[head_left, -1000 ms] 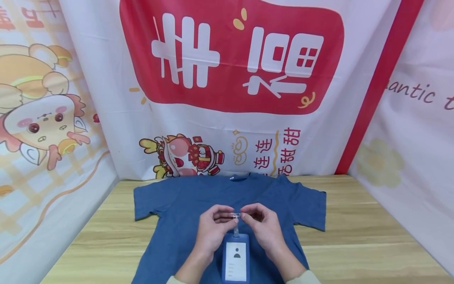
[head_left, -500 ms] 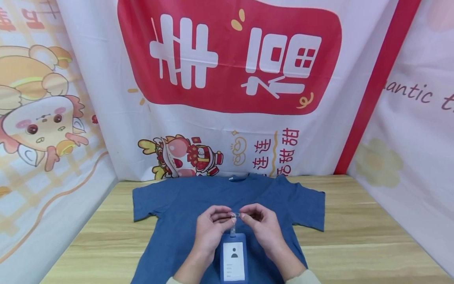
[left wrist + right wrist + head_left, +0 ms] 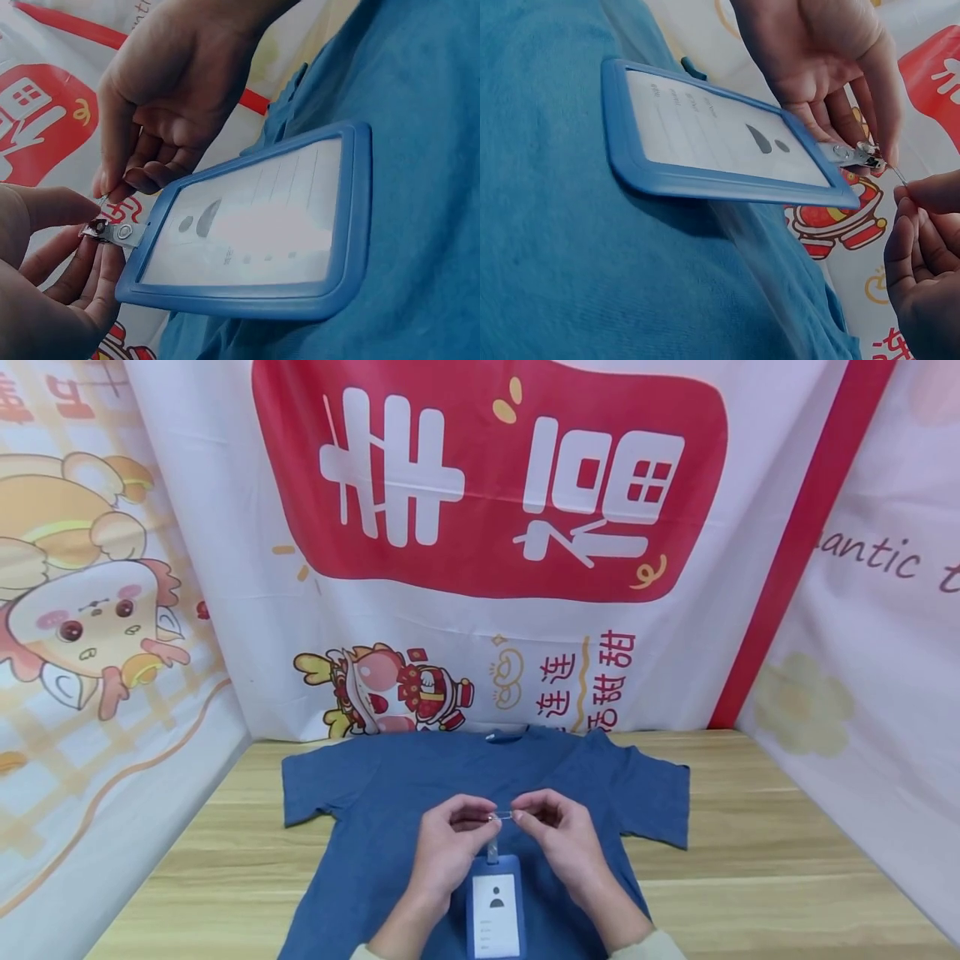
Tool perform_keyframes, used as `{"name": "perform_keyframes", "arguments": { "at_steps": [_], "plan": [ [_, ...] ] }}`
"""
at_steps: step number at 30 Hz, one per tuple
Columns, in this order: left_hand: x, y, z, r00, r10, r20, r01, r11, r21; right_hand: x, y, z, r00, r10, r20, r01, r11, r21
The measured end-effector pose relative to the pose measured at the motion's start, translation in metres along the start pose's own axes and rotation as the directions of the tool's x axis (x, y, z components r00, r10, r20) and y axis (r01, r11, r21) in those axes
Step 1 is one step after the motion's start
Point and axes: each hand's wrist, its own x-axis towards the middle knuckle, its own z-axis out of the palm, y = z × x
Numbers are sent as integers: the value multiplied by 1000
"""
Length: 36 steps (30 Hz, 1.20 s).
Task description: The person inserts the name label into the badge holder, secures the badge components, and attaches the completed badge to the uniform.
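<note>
A printed fabric backdrop with a large red panel and white characters fills the view from nine o'clock round to three o'clock. Below it a light wooden table runs across the lower half. A blue short-sleeved T-shirt lies flat on the table at six o'clock, its collar pointing to twelve o'clock against the backdrop.

Over the shirt's chest the left hand sits at seven o'clock of the frame's lower centre, fingers curled, thumb and forefinger pinching the small silver metal clip. The right hand mirrors it at five o'clock, fingers likewise curled, its thumb and forefinger pinching the thin pin end of that same clip; in the right wrist view a fine metal wire runs from the clip into those fingertips.

A blue rectangular plastic badge holder with a white ID card inside hangs from the clip by a clear strap, at six o'clock between the two wrists, lifted clear of the shirt at its top end.
</note>
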Motion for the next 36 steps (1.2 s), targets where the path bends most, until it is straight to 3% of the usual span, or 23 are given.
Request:
{"name": "perform_keyframes", "arguments": {
  "at_steps": [4, 8, 15, 20, 36],
  "plan": [
    [1, -2, 1, 997, 79, -10, -78, 990, 116, -1, -2, 0, 1000, 8, 16, -8, 1000, 8],
    [0, -3, 2, 982, 188, -4, -183, 959, 216, -2, -3, 0, 1000, 16, 23, -16, 1000, 8],
    [0, -4, 4, 956, 293, 14, -285, 916, 284, -2, -4, 0, 1000, 14, 27, -14, 1000, 3],
    [-1, -4, 5, 951, 310, 10, -301, 912, 279, -2, -4, -1, 1000, 12, 25, -12, 1000, -4],
    [-3, -3, 5, 959, 284, -1, -271, 916, 295, -4, -5, 1, 999, 15, 28, -14, 999, -29]
  ]
}}
